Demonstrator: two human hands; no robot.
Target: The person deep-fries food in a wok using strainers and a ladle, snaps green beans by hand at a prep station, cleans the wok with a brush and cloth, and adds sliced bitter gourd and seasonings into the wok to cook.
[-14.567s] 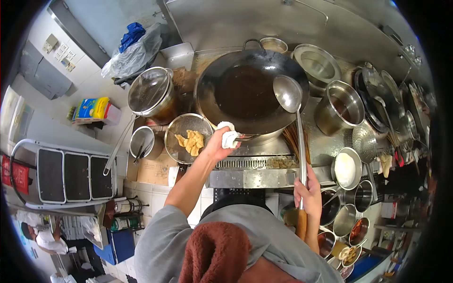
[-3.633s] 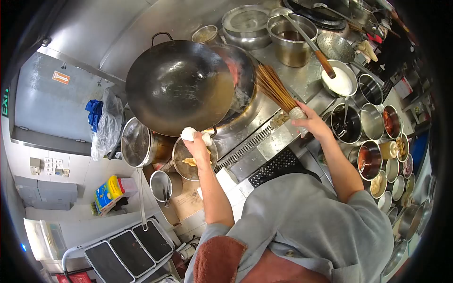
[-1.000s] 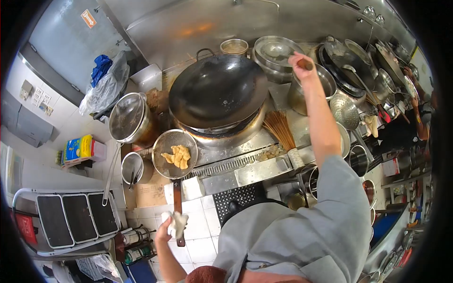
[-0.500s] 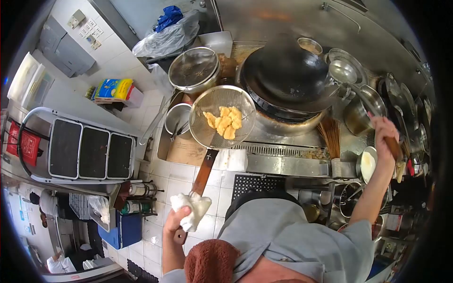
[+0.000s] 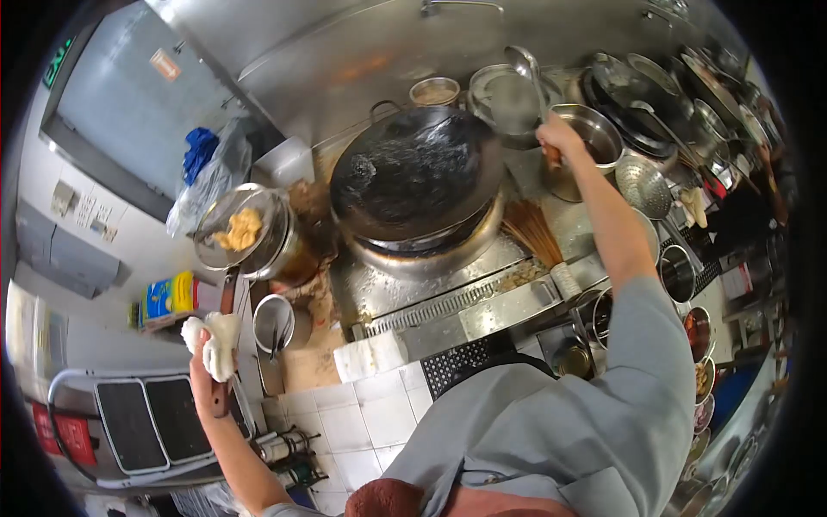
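Observation:
My left hand (image 5: 202, 370) is closed on the wooden handle of a mesh strainer (image 5: 215, 226), with a white cloth (image 5: 215, 346) at the grip. Yellow-brown pieces (image 5: 239, 229) lie in the strainer, which is over a metal pot (image 5: 289, 254) at the left. My right hand (image 5: 558, 140) grips the ladle (image 5: 527, 69) by its wooden handle; the bowl of the ladle is up by the back wall, over the lidded pot (image 5: 508, 99). Between my hands the dark wok (image 5: 418, 172) sits on the burner, wet and shiny inside.
A bamboo brush (image 5: 534, 233) lies right of the burner. Further right are a pot of dark liquid (image 5: 590, 138) and a perforated skimmer (image 5: 644, 185). A small pot (image 5: 276, 323) stands front left, near a folded white cloth (image 5: 370, 355). Several food containers line the far right.
The strainer with its pieces has moved from the front left counter to over the left pot. The ladle has lifted away from the wok toward the back wall. The view has turned.

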